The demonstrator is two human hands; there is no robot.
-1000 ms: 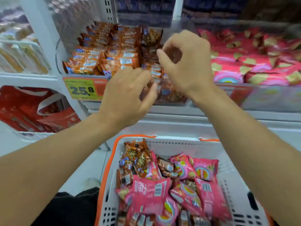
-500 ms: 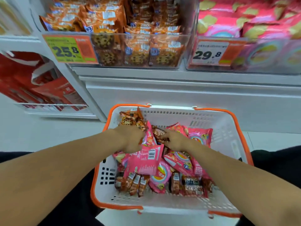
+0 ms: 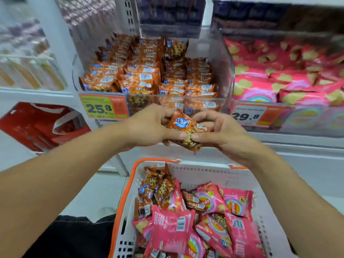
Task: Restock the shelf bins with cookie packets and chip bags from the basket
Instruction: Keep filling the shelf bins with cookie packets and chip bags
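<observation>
- Holding one orange cookie packet between both hands, raised above the basket and in front of the lower edge of the shelf bins.
- Left hand is gripping the packet's left side, thumb pressing on the lower front, fingers curling behind.
- Right hand is gripping the packet's right side, thumb meeting the left thumb on the cookie print.
- Packet is sitting tilted, blue logo facing the camera.
- Cookie bin, clear-walled, is sitting behind the hands, holding rows of matching orange packets; yellow price tag reading 25.8 is showing on its front left.
- Chip bin is standing just to the right of it, holding pink chip bags; its tag is reading 29.8.
- Basket, white with orange rim, is lying below the hands, carrying pink chip bags across the middle and right, and more cookie packets piling in the far left corner.
- Red bags are hanging on a lower rack at left, blurred.
</observation>
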